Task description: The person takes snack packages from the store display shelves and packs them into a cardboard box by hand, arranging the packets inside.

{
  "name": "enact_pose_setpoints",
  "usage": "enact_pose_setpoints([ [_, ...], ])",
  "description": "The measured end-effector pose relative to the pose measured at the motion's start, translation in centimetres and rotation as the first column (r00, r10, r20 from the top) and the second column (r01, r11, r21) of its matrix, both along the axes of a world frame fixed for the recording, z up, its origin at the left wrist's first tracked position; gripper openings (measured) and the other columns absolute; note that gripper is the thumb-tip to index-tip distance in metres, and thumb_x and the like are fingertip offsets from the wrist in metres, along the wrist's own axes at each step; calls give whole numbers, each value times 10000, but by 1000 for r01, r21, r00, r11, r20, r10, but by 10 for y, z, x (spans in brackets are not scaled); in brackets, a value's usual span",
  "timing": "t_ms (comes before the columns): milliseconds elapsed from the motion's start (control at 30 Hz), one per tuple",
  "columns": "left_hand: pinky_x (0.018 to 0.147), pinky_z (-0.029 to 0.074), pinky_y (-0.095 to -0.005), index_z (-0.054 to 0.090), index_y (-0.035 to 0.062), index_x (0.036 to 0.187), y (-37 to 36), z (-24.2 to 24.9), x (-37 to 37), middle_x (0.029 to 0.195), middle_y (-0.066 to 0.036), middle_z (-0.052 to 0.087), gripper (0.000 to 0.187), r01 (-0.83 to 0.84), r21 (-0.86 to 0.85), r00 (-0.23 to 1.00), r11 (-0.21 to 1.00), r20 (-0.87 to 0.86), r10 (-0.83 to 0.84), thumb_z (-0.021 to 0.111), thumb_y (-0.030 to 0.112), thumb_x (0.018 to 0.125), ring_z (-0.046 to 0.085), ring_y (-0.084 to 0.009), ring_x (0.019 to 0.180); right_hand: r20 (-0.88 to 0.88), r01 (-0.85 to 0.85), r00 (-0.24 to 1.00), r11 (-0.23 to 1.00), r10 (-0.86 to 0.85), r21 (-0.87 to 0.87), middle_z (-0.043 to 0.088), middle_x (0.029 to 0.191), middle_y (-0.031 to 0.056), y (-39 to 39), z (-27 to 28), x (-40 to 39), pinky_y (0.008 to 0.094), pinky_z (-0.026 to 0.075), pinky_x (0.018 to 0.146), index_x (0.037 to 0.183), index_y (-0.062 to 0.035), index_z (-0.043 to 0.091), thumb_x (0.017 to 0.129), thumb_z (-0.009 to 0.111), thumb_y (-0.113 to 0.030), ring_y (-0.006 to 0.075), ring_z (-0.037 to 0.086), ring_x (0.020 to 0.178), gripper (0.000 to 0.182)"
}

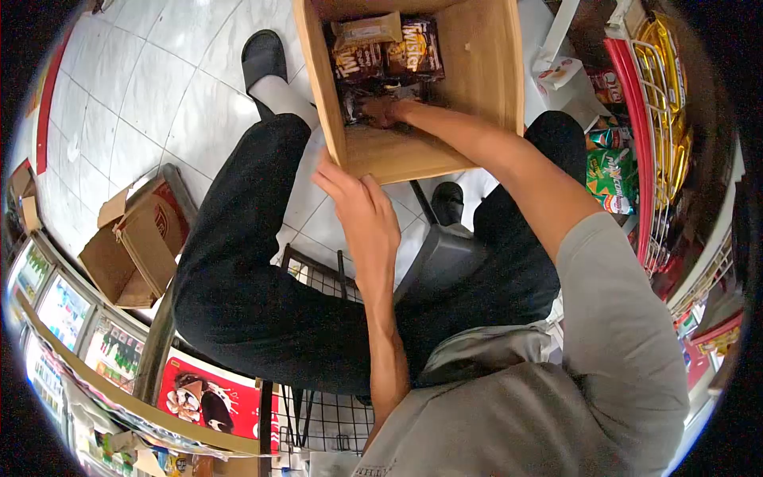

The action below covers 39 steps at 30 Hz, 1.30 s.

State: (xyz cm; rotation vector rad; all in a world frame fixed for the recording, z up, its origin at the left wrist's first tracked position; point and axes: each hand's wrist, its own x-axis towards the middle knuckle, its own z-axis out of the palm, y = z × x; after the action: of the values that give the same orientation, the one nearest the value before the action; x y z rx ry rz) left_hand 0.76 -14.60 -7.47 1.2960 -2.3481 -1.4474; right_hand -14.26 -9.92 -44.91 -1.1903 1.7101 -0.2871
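Observation:
A wooden box [485,75] with an open top stands in front of me between my knees. Inside, along its left part, lie brown Twister snack packs [413,49], and a lighter tan pack [367,30] rests on top of them. My right hand [385,111] reaches down into the box, touching dark shiny packs [358,103] near its left wall. Shadow hides its fingertips, so I cannot make out whether it grips one. At the box's near left corner, my left hand [358,207] has its fingers bent around the edge.
On the right, a red-edged wire rack [648,143] holds yellow packs [671,71] and a green snack bag [610,175]. An opened cardboard box [139,242] sits on the tiled floor at left. A black wire basket [326,417] and red ice-cream panel [211,397] are near me.

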Motion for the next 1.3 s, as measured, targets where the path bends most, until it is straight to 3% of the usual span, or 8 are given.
enact_pose_setpoints([
  [233, 871, 443, -582, 270, -49, 1488, -2, 5, -1, 1304, -319, 378, 524, -16, 19, 1000, 1000, -9, 16, 402, -32, 981, 552, -566, 1081, 154, 15, 988, 1000, -16, 8, 719, 1217, 161, 1, 13, -12, 471, 530, 967, 1150, -54, 729, 870, 642, -456, 323, 672, 1126, 498],
  [367, 869, 445, -578, 267, -57, 1485, -1, 0, 1, 1306, -318, 381, 523, -8, -19, 999, 1000, -44, 7, 404, -29, 981, 555, -564, 1076, 261, 68, 959, 986, -106, 152, 721, 1222, 157, 27, 43, -46, 474, 529, 969, 1155, -59, 733, 880, 640, -483, 318, 674, 1129, 514],
  [467, 874, 446, -576, 268, -60, 1484, 0, 0, 1, 1310, -318, 380, 523, 2, -2, 999, 1000, -46, -2, 405, -28, 980, 554, -562, 1076, 84, 18, 995, 955, -45, 296, 722, 1225, 155, 45, 53, -59, 477, 529, 971, 1159, -63, 736, 888, 638, -503, 314, 675, 1131, 526],
  [533, 876, 446, -576, 268, -61, 1483, 0, 1, -2, 1312, -318, 380, 523, 8, 3, 999, 1000, -50, -7, 405, -28, 979, 554, -561, 1077, -203, 20, 978, 947, 48, 319, 723, 1228, 153, 47, 51, -45, 479, 529, 972, 1161, -65, 738, 893, 637, -517, 312, 676, 1132, 534],
  [600, 876, 446, -576, 268, -67, 1483, 2, 5, -4, 1312, -323, 378, 524, 3, 23, 999, 1000, -43, -2, 405, -27, 979, 556, -561, 1066, -571, 127, 820, 955, 51, 268, 724, 1230, 152, 51, 40, -13, 481, 529, 973, 1163, -68, 741, 898, 636, -530, 309, 677, 1134, 543],
  [667, 876, 446, -576, 268, -70, 1482, 5, 5, -3, 1312, -325, 377, 524, -4, 42, 999, 999, -31, 5, 405, -26, 979, 557, -561, 1061, -689, 207, 725, 957, -11, 203, 725, 1233, 150, 54, 31, -1, 482, 528, 975, 1166, -71, 743, 903, 635, -543, 306, 677, 1135, 551],
  [833, 856, 446, -584, 264, -77, 1482, 1, 4, -6, 1310, -329, 374, 523, 22, 2, 998, 1000, -66, -22, 404, -21, 981, 562, -573, 1035, -469, 129, 883, 938, 39, 321, 728, 1217, 134, 54, 31, -29, 490, 517, 977, 1158, -79, 744, 911, 629, -524, 315, 675, 1135, 522],
  [1300, 837, 442, -594, 262, -77, 1479, 3, 4, -6, 1296, -328, 381, 515, 39, 10, 998, 999, -53, -38, 402, -19, 987, 557, -589, 1036, -463, 157, 885, 965, -42, 212, 706, 1093, 118, 68, 23, -53, 462, 524, 866, 1068, -85, 716, 908, 618, -396, 298, 666, 1048, 364],
])
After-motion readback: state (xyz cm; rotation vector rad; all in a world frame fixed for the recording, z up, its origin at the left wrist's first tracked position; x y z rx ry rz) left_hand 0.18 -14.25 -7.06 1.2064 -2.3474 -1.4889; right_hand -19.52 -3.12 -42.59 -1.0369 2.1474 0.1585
